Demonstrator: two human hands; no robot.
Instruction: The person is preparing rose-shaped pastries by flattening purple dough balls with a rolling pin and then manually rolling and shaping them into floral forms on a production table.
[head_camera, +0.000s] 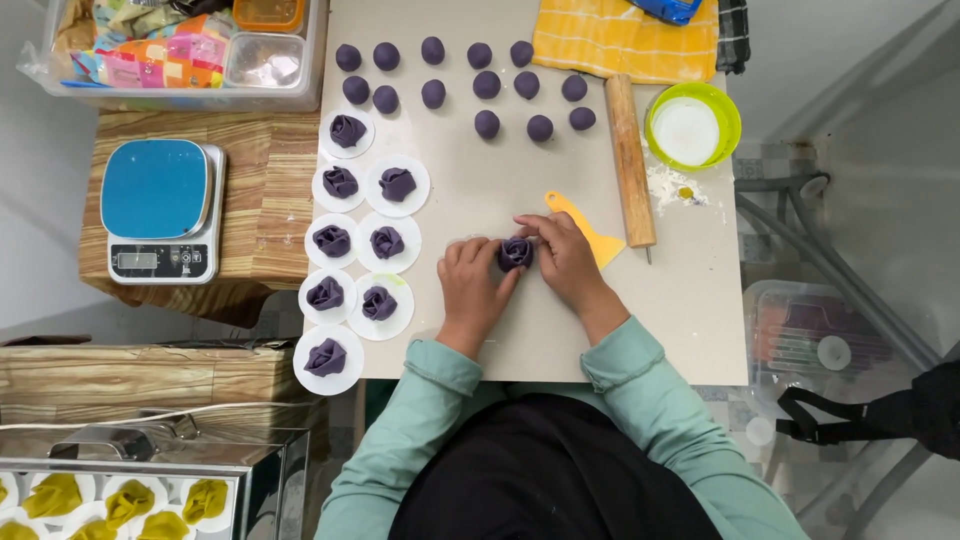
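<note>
purple dough flower (516, 252) pinched between fingertips of left hand (473, 288) and right hand (567, 262), held on grey board (480, 200), yellow scraper (590, 232) just beside, rolling pin (629, 160) near, dough balls (487, 84) lined up above

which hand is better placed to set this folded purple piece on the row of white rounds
Left, probably: the left hand cups the folded purple piece on the side facing the white rounds; the right hand sits farther away.

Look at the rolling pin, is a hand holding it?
No, the wooden rolling pin lies alone on the board while the left hand and right hand shape a purple dough piece.
</note>
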